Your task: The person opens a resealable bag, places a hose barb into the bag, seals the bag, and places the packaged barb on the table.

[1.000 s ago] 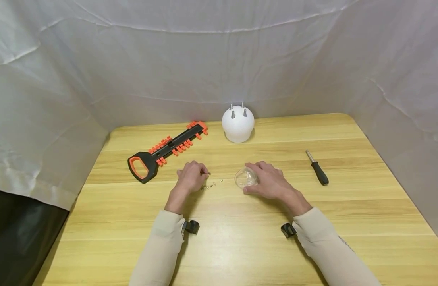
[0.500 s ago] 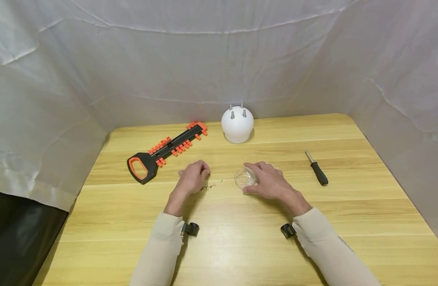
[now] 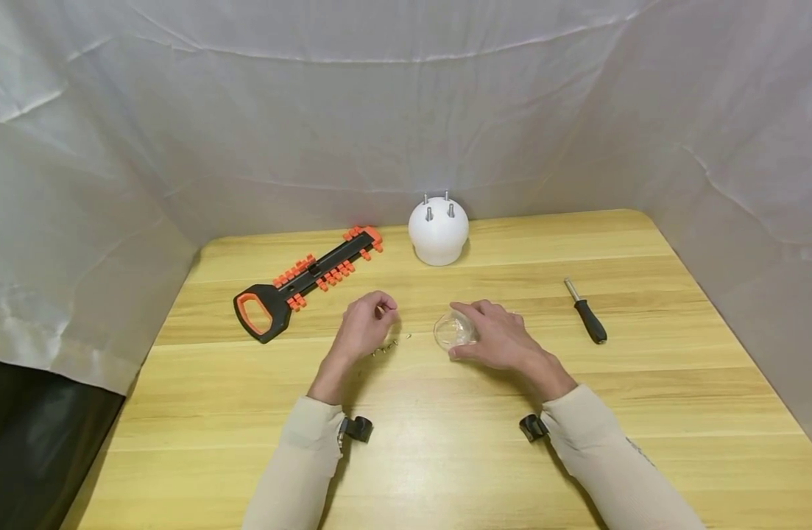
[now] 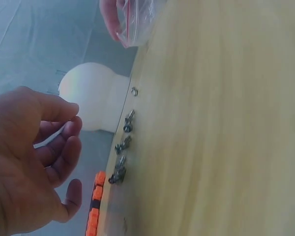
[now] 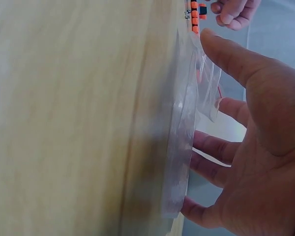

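Observation:
My left hand [image 3: 369, 324] hovers above a short row of small metal screws [image 4: 120, 145] on the wooden table. Its thumb and forefinger tips meet in a pinch; the screw seen at these fingertips earlier is hidden now. Just right of the row, my right hand [image 3: 495, 335] holds a clear zip-lock bag [image 5: 179, 147] by its edge, thumb on one side and fingers on the other. The bag's mouth gapes toward the left hand, and a red zip line shows along it in the left wrist view. One screw [image 3: 408, 336] lies apart, nearer the bag.
Behind the hands stands a white rounded object [image 3: 439, 232] with metal pins sticking up. A black and orange tool holder [image 3: 313, 276] with a handle loop lies at the back left. To the right is a black-handled driver [image 3: 590, 320]. Grey cloth [image 3: 406, 110] hangs behind the table.
My left hand has lifted slightly and shifted right toward the bag, its fingertips leaving the spot behind the screw row. My right hand and the bag have stayed in place.

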Available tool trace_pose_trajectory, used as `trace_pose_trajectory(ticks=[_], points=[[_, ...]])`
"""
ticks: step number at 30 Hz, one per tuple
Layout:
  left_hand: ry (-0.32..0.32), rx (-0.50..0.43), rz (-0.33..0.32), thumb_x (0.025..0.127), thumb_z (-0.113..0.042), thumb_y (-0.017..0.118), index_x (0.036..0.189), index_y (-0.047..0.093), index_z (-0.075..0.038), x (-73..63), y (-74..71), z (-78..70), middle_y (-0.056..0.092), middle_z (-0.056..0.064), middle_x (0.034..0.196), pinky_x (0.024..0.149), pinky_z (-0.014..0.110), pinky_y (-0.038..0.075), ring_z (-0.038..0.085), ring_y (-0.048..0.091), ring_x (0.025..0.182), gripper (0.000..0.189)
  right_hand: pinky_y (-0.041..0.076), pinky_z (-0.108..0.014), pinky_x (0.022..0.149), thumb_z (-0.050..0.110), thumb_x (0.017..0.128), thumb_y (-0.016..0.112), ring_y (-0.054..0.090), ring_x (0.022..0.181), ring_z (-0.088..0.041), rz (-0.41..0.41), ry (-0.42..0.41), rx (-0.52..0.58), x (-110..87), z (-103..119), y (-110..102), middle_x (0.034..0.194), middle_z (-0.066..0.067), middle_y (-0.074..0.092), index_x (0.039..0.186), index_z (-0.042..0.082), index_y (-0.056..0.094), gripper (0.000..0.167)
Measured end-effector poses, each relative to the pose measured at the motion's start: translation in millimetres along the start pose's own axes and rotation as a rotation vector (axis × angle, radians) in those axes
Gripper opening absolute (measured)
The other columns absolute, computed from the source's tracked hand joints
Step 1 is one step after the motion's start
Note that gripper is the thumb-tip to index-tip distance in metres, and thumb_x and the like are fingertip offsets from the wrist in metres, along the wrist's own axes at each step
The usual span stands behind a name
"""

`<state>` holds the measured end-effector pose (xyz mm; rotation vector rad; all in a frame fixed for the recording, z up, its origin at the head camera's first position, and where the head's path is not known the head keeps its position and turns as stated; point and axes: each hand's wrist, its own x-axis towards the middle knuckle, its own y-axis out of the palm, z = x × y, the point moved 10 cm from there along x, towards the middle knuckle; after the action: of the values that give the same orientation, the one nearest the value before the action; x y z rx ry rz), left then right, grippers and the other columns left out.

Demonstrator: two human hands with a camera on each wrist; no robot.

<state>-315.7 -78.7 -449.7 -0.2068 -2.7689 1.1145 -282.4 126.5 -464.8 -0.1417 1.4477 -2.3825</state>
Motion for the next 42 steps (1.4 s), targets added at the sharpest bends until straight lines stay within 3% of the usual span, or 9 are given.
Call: trace_pose_trajectory(ticks=[2, 11, 24, 35, 42], points=[[0.024, -0.022, -0.009, 0.092, -0.015, 0.061, 0.101, 0.066, -0.009, -0.5, 1.1, -5.4, 0.064, 0.0, 0.089, 0.067, 0.03, 0.048, 0.014, 0.058, 0.075, 0.012, 0.031, -0.059, 0.1, 0.055, 0.077, 0.074, 0.044, 0.128, -0.032, -0.001, 0.001, 0.0, -0.4, 0, 0, 0.141, -0.013, 0.047, 0.149, 0.029, 0.037, 0.085], [0.08, -0.039, 0.011, 0.09, -0.011, 0.064, 0.105, 0.064, -0.006, -0.1, 17.0, -25.5, 0.063, -0.001, 0.088, 0.064, 0.026, 0.048, 0.012, 0.057, 0.072, 0.016, 0.032, -0.059, 0.099, 0.056, 0.076, 0.074, 0.044, 0.129, -0.032, -0.006, 0.001, -0.004, 0.0, -2, 1, 0.142, -0.012, 0.047, 0.149, 0.03, 0.037, 0.086], [0.18, 0.083, 0.131, 0.089, -0.015, 0.066, 0.094, 0.064, -0.017, 0.3, 55.7, -57.1, 0.064, -0.006, 0.087, 0.071, 0.026, 0.046, 0.008, 0.057, 0.075, 0.006, 0.034, -0.058, 0.096, 0.057, 0.076, 0.073, 0.046, 0.126, -0.031, -0.012, 0.004, -0.012, -1.6, 0, 0, 0.14, -0.011, 0.048, 0.149, 0.029, 0.037, 0.085], [0.179, 0.132, 0.175, 0.086, -0.015, 0.069, 0.094, 0.065, -0.019, 0.3, 72.1, -62.9, 0.065, -0.009, 0.086, 0.067, 0.021, 0.046, 0.004, 0.058, 0.072, 0.009, 0.033, -0.057, 0.096, 0.056, 0.077, 0.074, 0.048, 0.124, -0.03, -0.007, 0.006, -0.002, -1.6, -1, 3, 0.139, -0.01, 0.049, 0.148, 0.029, 0.037, 0.085], [0.175, 0.109, 0.164, 0.088, -0.014, 0.067, 0.095, 0.065, -0.017, -0.6, 66.0, -62.7, 0.065, -0.007, 0.091, 0.069, 0.022, 0.048, 0.007, 0.059, 0.079, 0.008, 0.033, -0.058, 0.097, 0.056, 0.077, 0.074, 0.047, 0.125, -0.03, -0.012, 0.008, -0.011, -1.6, -1, 1, 0.139, -0.01, 0.048, 0.148, 0.029, 0.037, 0.085]])
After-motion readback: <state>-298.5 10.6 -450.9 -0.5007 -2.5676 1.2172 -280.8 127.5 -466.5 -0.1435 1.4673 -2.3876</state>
